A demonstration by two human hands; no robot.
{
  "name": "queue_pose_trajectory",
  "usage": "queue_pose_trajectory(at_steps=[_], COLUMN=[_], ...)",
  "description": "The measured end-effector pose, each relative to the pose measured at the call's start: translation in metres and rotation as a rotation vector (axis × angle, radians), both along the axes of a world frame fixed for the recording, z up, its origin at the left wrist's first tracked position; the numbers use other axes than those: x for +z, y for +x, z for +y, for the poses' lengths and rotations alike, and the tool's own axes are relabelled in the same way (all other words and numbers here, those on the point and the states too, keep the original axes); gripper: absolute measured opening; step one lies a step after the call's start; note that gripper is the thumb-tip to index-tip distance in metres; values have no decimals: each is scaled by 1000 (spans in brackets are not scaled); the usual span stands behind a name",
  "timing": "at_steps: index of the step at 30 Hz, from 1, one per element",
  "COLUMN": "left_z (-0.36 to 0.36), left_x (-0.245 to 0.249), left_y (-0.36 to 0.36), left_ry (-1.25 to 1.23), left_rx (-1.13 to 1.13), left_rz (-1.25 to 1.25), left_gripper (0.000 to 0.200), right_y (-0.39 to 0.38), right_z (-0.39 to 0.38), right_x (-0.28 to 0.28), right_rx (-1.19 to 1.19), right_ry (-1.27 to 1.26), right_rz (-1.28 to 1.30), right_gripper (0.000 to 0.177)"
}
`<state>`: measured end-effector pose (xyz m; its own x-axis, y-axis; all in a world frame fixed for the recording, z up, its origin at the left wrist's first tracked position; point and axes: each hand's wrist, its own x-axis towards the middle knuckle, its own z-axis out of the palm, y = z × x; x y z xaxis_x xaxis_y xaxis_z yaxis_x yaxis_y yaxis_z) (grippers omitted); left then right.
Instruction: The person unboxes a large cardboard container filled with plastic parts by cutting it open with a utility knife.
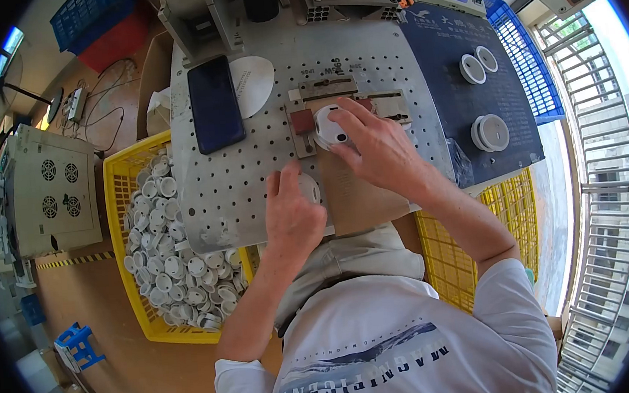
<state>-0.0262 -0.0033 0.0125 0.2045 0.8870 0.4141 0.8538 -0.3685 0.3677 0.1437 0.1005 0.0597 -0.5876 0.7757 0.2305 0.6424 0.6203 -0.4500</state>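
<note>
My right hand (383, 150) has its thumb and fingers closed around the rim of a white round plastic cap (330, 126) with small dark holes. This cap sits at the metal fixture (304, 144), against a reddish-brown block (302, 121). Lower and to the left, my left hand (294, 214) is curled around another white round part (309, 188), partly hidden by the fingers, just over the perforated metal plate (248, 194). Brown cardboard (362, 196) lies between the two hands and reaches the plate's front edge.
A dark phone (216, 104) lies on the plate beside a white paper disc (253, 85). Left of the plate, a yellow basket (130, 281) holds many white caps. Several caps (493, 133) rest on the dark board (461, 89) at right. Another yellow basket (511, 210) stands below it.
</note>
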Motion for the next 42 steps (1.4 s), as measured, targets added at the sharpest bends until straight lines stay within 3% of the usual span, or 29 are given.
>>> queue_pose_trajectory(at_steps=[3, 6, 8, 11, 19, 21, 24, 28, 29, 31, 34, 36, 38, 41, 42], left_z=[0, 3, 2, 1, -4, -20, -62, -138, -144, -147, -91, -34, 12, 70, 86], left_x=[4, 0, -6, -4, 2, 12, 17, -9, -16, -13, 17, 34, 37, 38, 32], left_y=[1, 1, 3, 1, -3, -19, -82, -229, -257, -282, -242, -180, -107, -6, 21], left_ry=[-18, 30, 30, 16, 18, -22, 25, -69, -63, -22, 45, 16, 37, 23, 32], left_rx=[23, 5, 15, 37, 19, 81, 414, 909, 909, 1128, 971, 708, 471, 80, 46], left_rz=[-16, -12, -6, -8, -74, -255, -332, -70, -59, 121, 153, -30, 10, 88, 54], left_gripper=[18, 10, 10, 12, 25, 36, 47, 42, 42, 38, 36, 36, 31, 13, 13], right_y=[-6, -5, -3, 4, 0, 3, 4, 5, 5, 5, 10, 19, 43, 104, 128], right_z=[5, 4, -3, -18, -8, -6, -4, -4, -4, -5, -6, -10, -20, -32, -35], right_x=[-11, -11, -8, -13, -32, -35, -38, -40, -39, -37, -36, -29, -13, -3, 11], right_rx=[-88, -150, -152, -227, -304, -295, -290, -296, -312, -318, -291, -265, -217, -365, -464], right_ry=[24, 66, 103, 167, 161, 163, 134, 103, 91, 84, 68, 70, -88, -20, -5], right_rz=[-54, -100, 41, 42, 159, 159, 196, 207, 200, 202, 226, 256, 338, 362, 267], right_gripper=[41, 42, 35, 27, 29, 30, 31, 30, 29, 29, 27, 25, 19, 16, 19])
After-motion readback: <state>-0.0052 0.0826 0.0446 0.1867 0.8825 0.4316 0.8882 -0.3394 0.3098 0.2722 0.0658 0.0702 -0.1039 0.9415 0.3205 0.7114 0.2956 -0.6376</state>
